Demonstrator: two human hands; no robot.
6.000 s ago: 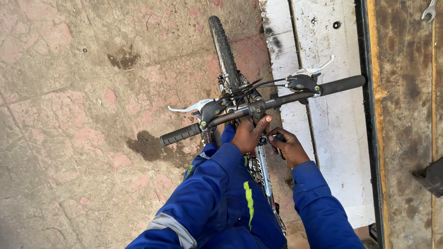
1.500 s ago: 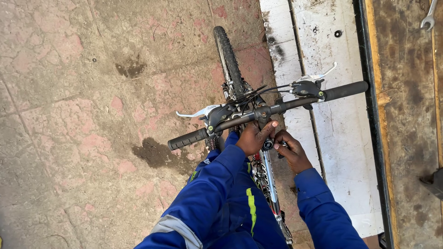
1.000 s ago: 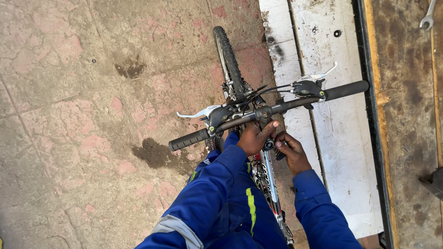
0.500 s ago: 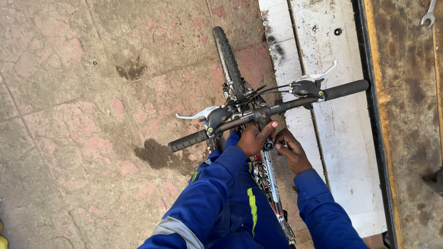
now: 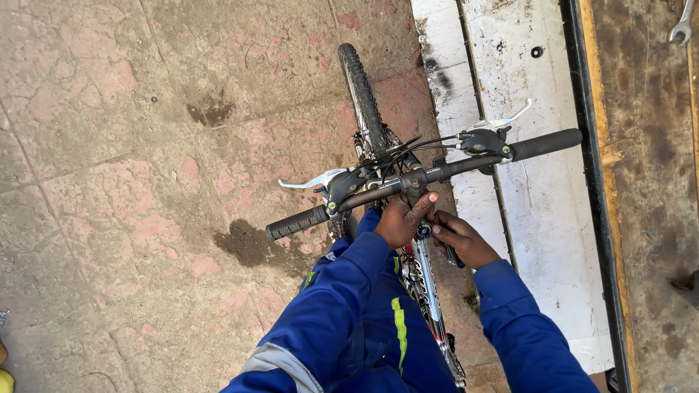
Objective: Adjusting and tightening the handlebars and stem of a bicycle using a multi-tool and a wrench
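Your left hand point(image 5: 399, 220) grips the bike stem point(image 5: 415, 180); right hand point(image 5: 464, 240) pinches sth small just below the handlebar point(image 5: 426, 175), can't tell what.

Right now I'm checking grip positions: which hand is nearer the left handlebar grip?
Left. The left hand sits at the stem, just inboard of the left handlebar grip; the right hand is farther over, beyond the stem.

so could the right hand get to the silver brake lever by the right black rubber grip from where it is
Probably yes. The right hand sits at the stem just below the black handlebar, and the silver brake lever lies farther out along the bar with nothing lying between them.
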